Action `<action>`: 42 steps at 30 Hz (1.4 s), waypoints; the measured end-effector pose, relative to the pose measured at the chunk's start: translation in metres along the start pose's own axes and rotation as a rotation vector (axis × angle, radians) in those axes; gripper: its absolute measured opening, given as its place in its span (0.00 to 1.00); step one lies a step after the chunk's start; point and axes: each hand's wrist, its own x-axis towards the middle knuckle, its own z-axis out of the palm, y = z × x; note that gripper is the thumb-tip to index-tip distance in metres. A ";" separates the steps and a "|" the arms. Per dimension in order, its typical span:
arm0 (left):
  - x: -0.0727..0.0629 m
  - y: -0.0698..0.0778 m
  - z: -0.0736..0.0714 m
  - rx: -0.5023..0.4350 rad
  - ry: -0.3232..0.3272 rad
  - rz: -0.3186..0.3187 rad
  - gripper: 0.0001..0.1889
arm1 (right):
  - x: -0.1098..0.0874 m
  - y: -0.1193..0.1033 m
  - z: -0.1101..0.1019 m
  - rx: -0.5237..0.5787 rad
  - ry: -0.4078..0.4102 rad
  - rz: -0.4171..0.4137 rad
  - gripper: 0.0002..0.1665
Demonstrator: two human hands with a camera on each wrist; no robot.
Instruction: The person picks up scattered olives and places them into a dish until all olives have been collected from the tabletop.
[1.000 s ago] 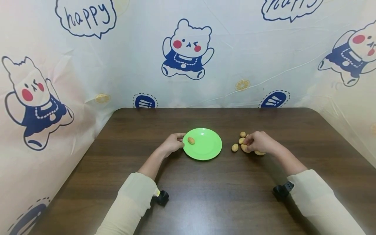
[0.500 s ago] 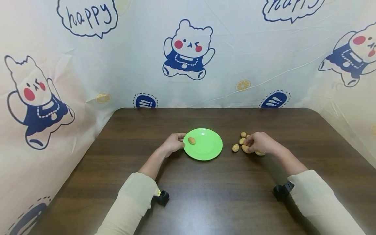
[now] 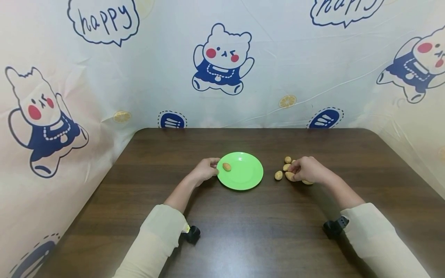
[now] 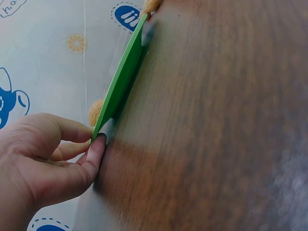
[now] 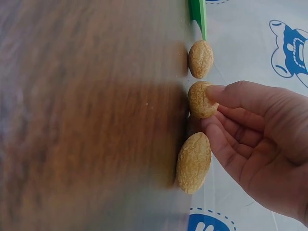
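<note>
My left hand pinches the left rim of a round green plate lying on the table. In the left wrist view, that hand's thumb and fingers meet at the plate's edge. A tan, wrinkled oval piece, like a nut or small potato, lies on the plate's left side. To the right, my right hand is over a cluster of similar ovals. In the right wrist view, its thumb and fingers pinch one tan wrinkled oval, low against the table. Part of the cluster is hidden behind this hand.
Several loose ovals surround the right hand, among them a near-left one, a back one and a larger one in the right wrist view. The brown table ends at a patterned curtain.
Almost nothing differs: both hands hold the same places, and the plate and ovals lie as before. Only a slight shift of the head view shows.
</note>
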 end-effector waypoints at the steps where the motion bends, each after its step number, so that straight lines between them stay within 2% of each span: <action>1: 0.000 0.000 0.000 0.001 0.000 0.001 0.30 | 0.000 -0.001 0.000 0.002 0.004 -0.003 0.11; 23: 0.002 -0.002 0.001 -0.004 0.003 0.010 0.30 | -0.001 -0.005 -0.001 0.074 0.068 -0.017 0.12; 28: 0.003 -0.003 0.001 -0.001 0.003 0.013 0.30 | 0.002 -0.007 0.001 0.086 0.089 -0.018 0.11; 35: 0.002 -0.001 0.001 0.000 0.007 0.009 0.30 | 0.006 -0.010 0.004 0.092 0.121 -0.067 0.11; 42: 0.001 0.000 0.001 -0.001 0.009 0.009 0.30 | 0.012 -0.014 0.006 0.107 0.127 -0.055 0.13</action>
